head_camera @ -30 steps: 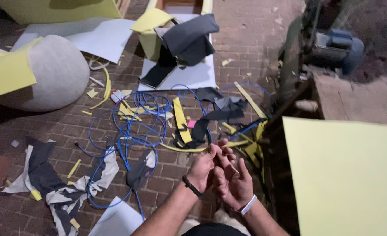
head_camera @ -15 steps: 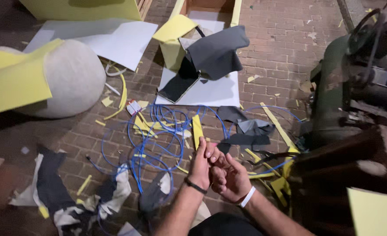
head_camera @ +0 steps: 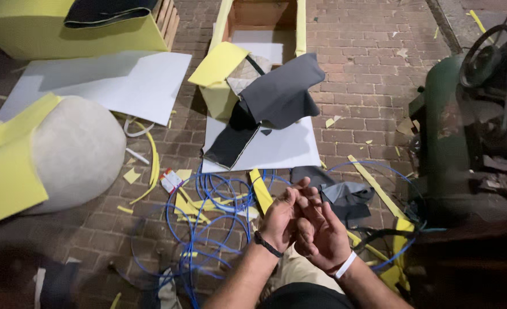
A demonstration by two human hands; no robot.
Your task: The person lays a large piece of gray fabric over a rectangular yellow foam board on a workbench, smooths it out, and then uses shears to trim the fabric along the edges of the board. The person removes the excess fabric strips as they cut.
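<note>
My left hand (head_camera: pixel 281 220), with a black wristband, and my right hand (head_camera: pixel 322 233), with a white wristband, are pressed against each other low in the middle of the view, fingers loosely stretched forward. Nothing shows between them; whatever lies between the palms is hidden. Just beyond the fingertips lie a tangle of blue wire (head_camera: pixel 213 212), a yellow foam strip (head_camera: pixel 261 191) and a crumpled grey cloth (head_camera: pixel 345 195) on the brick floor.
A dark grey cloth (head_camera: pixel 282 94) drapes over a yellow foam block (head_camera: pixel 219 66) and a white board (head_camera: pixel 282 151). A wooden box (head_camera: pixel 259 11) stands behind. A rounded grey cushion (head_camera: pixel 76 151) sits left, a green machine (head_camera: pixel 465 131) right. Foam scraps litter the floor.
My hands stay together but the fingers have stretched out from a bunched grip. The view has swung, bringing the green machine and wooden box further into sight.
</note>
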